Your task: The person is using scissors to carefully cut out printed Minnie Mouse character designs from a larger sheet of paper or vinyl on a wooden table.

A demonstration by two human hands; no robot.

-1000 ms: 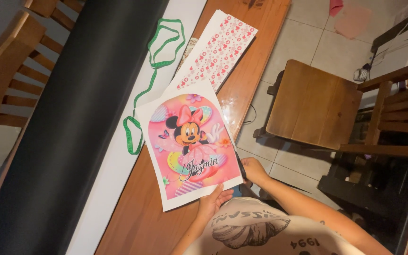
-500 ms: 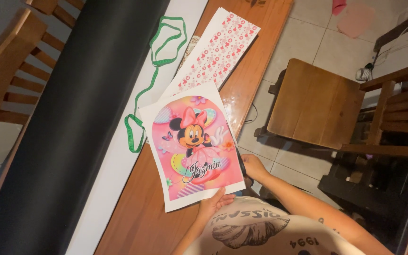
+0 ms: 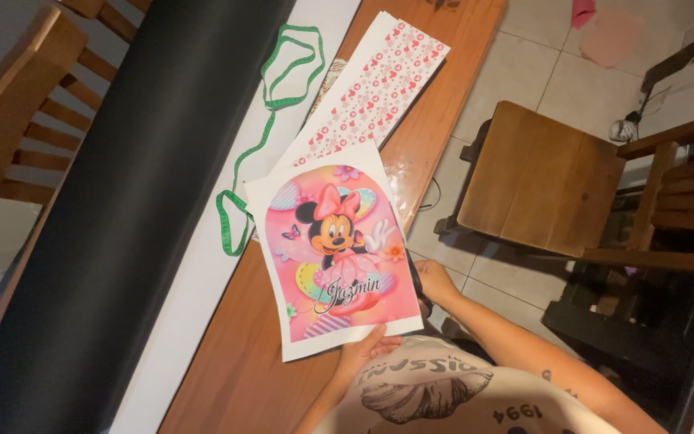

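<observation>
Head view: both hands (image 3: 367, 354) hold printed sheet (image 3: 335, 257).

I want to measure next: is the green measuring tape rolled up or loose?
Loose: the green measuring tape trails in open loops beside the printed cartoon sheet.
</observation>
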